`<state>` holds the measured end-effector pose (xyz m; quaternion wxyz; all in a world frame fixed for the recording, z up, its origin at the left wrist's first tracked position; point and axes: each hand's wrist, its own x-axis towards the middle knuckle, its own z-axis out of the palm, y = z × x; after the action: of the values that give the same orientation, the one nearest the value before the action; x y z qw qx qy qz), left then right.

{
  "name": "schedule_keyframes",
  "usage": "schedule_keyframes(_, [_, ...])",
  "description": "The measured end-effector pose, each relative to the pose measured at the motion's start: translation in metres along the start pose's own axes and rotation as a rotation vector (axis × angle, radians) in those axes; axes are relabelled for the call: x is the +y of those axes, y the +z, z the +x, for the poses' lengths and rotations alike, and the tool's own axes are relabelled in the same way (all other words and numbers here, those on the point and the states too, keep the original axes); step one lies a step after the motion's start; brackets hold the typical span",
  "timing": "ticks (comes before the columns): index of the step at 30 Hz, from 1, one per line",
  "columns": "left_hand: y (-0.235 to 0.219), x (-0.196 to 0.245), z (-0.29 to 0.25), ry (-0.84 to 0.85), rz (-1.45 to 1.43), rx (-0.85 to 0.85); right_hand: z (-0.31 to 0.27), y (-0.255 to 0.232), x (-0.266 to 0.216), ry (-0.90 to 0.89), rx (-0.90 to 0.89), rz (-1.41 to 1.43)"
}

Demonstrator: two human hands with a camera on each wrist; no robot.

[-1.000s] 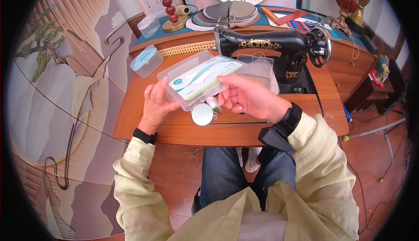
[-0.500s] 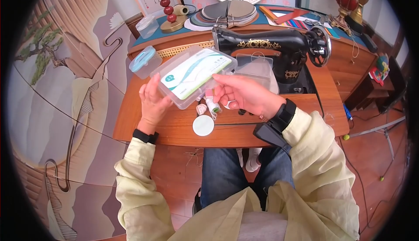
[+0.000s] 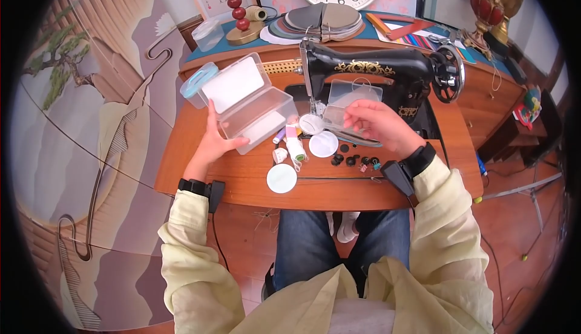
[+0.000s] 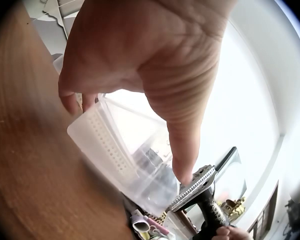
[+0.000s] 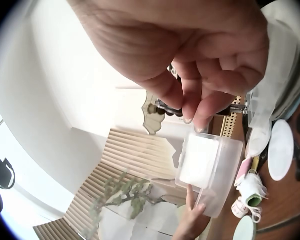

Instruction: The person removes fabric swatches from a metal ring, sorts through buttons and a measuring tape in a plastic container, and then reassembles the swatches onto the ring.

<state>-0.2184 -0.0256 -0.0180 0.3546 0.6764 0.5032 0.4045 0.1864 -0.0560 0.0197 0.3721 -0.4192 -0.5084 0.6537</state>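
My left hand (image 3: 213, 143) grips a clear plastic box (image 3: 260, 119), thumb at its front edge and fingers spread along the left side. The box is raised and tilted, its lid swung up, with a white sheet (image 3: 239, 83) inside the lid. In the left wrist view, the thumb lies over the box wall (image 4: 107, 150). My right hand (image 3: 381, 125) hovers beside a second clear box (image 3: 354, 95), fingers loosely bent, nothing visible between them. Below lie a thread spool (image 3: 296, 147), a small white roll (image 3: 280, 155) and pale round discs (image 3: 282, 178).
A black sewing machine (image 3: 369, 58) stands at the back right of the wooden table (image 3: 242, 183). Small black round pieces (image 3: 345, 160) and a teal clip (image 3: 375, 163) lie in front. A blue-lidded container (image 3: 200, 80) is behind the held box.
The held box was closed with its printed label up; its lid is now swung open. My right hand has left the box and moved right. The left hand keeps its grip.
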Motion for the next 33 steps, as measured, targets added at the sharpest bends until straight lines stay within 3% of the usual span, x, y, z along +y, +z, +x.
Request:
schedule_keyframes(3, [0.002, 0.008, -0.001, 0.059, -0.034, -0.054, 0.004, -0.014, 0.003, -0.015, 0.109, -0.136])
schedule_keyframes(6, [-0.002, 0.023, -0.001, -0.072, -0.173, -0.074, 0.011, -0.027, 0.019, -0.192, 0.13, -0.257])
schedule_keyframes(9, [-0.002, 0.022, 0.002, -0.135, -0.065, -0.038, 0.017, -0.036, 0.029, -0.299, 0.159, -0.325])
schedule_keyframes(12, [-0.008, 0.018, 0.01, 0.021, 0.146, -0.128, 0.01, -0.038, 0.027, -0.327, 0.18, -0.431])
schedule_keyframes(15, [-0.004, 0.03, 0.003, 0.063, 0.455, -0.16, 0.002, -0.04, 0.028, -0.333, 0.175, -0.566])
schedule_keyframes(18, [0.01, 0.043, 0.002, 0.243, 0.596, -0.111, -0.001, -0.045, 0.028, -0.368, 0.137, -0.644])
schedule_keyframes(21, [0.011, 0.043, 0.008, 0.179, 0.322, -0.114, -0.002, -0.048, 0.027, -0.431, 0.087, -0.696])
schedule_keyframes(24, [0.007, 0.038, 0.007, 0.228, 0.431, 0.107, -0.009, -0.052, 0.021, -0.415, 0.082, -0.756])
schedule_keyframes(27, [-0.002, 0.027, 0.007, 0.011, 0.338, 0.069, -0.016, -0.054, 0.015, -0.338, 0.1, -0.795])
schedule_keyframes(33, [-0.01, 0.026, 0.003, 0.221, 0.602, -0.183, -0.016, -0.055, 0.015, -0.345, 0.112, -0.851])
